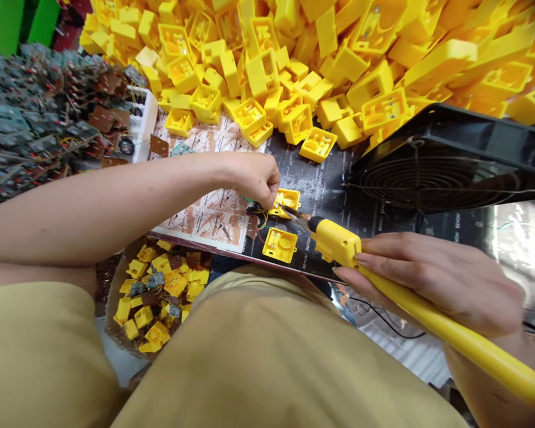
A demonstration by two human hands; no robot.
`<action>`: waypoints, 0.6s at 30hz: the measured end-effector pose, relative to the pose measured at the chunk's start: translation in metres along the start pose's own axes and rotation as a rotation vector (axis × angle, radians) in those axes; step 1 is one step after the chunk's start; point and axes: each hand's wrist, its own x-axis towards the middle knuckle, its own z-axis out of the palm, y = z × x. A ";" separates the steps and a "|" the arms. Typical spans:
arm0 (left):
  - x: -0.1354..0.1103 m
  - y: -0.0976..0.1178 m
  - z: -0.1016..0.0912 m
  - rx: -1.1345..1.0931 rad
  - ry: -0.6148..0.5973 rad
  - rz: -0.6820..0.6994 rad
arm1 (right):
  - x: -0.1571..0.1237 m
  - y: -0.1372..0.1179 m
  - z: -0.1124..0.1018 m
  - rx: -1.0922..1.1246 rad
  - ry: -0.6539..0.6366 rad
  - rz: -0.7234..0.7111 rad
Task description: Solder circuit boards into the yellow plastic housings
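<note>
Lying open, yellow casing — at left grip

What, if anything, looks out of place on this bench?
Nothing stands out as damaged or spilled. The heaped yellow cases lie jumbled at many angles, but that's probably loose piling. Near the left hand, one case lies open-side up.

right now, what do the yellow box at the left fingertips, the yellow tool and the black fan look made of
The yellow box looks like molded plastic, slightly glossy: thin, evenly colored walls. The yellow tool seems smooth plastic too, with a rounded, satiny body; its silvery tip is probably metal. The black fan has a shiny frame that could be plastic or painted metal.
</note>
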 end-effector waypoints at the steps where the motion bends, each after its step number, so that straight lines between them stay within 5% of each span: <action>1: 0.000 0.002 -0.001 0.018 -0.007 -0.004 | 0.002 0.000 0.000 -0.002 -0.003 -0.017; 10: 0.001 0.013 -0.007 0.091 -0.078 -0.039 | 0.022 0.011 -0.011 -0.030 -0.144 -0.120; 18: 0.003 0.012 0.000 0.060 0.050 -0.027 | 0.014 0.009 -0.023 -0.061 -0.122 -0.014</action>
